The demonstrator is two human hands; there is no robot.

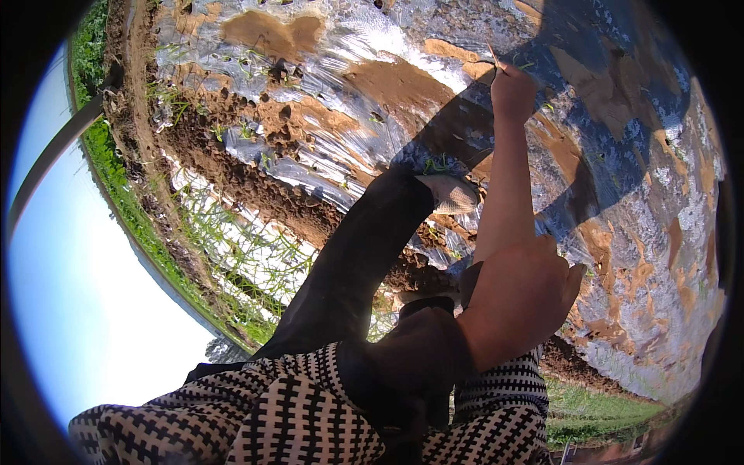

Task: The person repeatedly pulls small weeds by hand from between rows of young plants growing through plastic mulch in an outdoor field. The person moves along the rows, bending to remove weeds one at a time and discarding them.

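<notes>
My right hand (514,96) reaches out over soil-smeared plastic mulch film (395,84). Pinched in its fingers is a thin stick (494,56), its far end pointing away from me. A small green seedling (526,65) shows beside those fingers, on or just above the film. Closer to the camera, my left hand (520,296) crosses in front of my right forearm, with its fingers curled. Whether it holds anything is hidden by the back of the hand. Both arms come from black-and-light patterned sleeves, and a dark cuff sits at the left wrist.
My dark-trousered leg (349,261) and light shoe (453,195) stand on the bed by a green seedling (435,165). A brown soil furrow (279,197) runs alongside. Beyond it grow thin green plants (244,261). My shadow (616,139) covers film at right. A dark curved bar (55,154) crosses the left.
</notes>
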